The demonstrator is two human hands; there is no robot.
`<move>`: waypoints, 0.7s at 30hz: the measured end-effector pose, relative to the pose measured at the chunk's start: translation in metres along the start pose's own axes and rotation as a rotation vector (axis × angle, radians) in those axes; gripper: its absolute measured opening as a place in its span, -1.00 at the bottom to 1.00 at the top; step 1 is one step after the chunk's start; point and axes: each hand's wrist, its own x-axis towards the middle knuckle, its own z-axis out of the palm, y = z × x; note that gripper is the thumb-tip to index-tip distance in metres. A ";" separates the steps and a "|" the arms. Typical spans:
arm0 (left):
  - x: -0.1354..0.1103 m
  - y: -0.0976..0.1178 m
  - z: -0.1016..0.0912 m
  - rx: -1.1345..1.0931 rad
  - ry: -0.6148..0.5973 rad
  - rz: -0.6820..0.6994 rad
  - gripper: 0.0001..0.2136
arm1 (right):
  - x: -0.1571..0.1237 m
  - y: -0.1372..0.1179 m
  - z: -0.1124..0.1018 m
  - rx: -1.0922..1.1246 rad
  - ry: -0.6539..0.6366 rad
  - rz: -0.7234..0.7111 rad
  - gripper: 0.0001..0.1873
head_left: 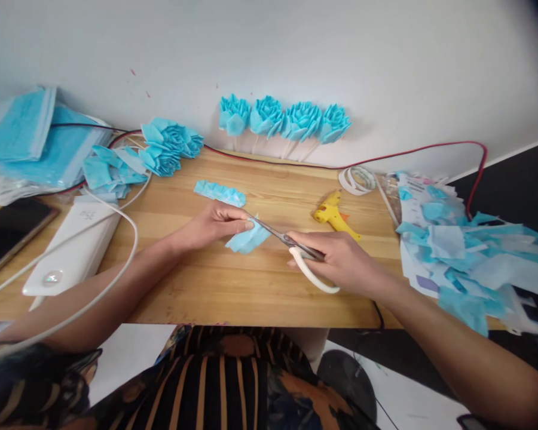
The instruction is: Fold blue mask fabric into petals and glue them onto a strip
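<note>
My left hand [222,224] pinches a small piece of blue mask fabric [247,240] between thumb and fingers above the wooden table [215,286]. My right hand [338,257] is closed round the white handles of a pair of scissors [311,272]. The scissor blades reach left along the upper edge of the fabric, close to my left fingertips; whether they are parted I cannot tell. Just behind my left hand lies a strip of folded blue petals [219,193]. A yellow hot glue gun [334,215] rests on its side beyond my right hand.
Several blue fabric flowers [284,119] on sticks lean at the wall, with more flowers [168,146] to their left. Face masks [40,140], a phone [13,233] and a white power strip [74,245] with a looping cable occupy the left. Tape rolls [357,180] and fabric scraps [470,257] lie right.
</note>
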 end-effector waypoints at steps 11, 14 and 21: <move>-0.001 0.007 0.000 0.087 -0.012 0.086 -0.58 | -0.001 0.025 -0.026 -0.036 0.169 0.226 -0.57; -0.003 0.008 0.002 0.076 -0.086 0.087 -0.61 | -0.013 0.036 -0.052 -0.151 0.452 0.360 -0.45; 0.003 -0.012 0.006 0.133 0.019 0.024 -0.74 | -0.024 0.012 -0.038 -0.400 0.184 0.086 -0.60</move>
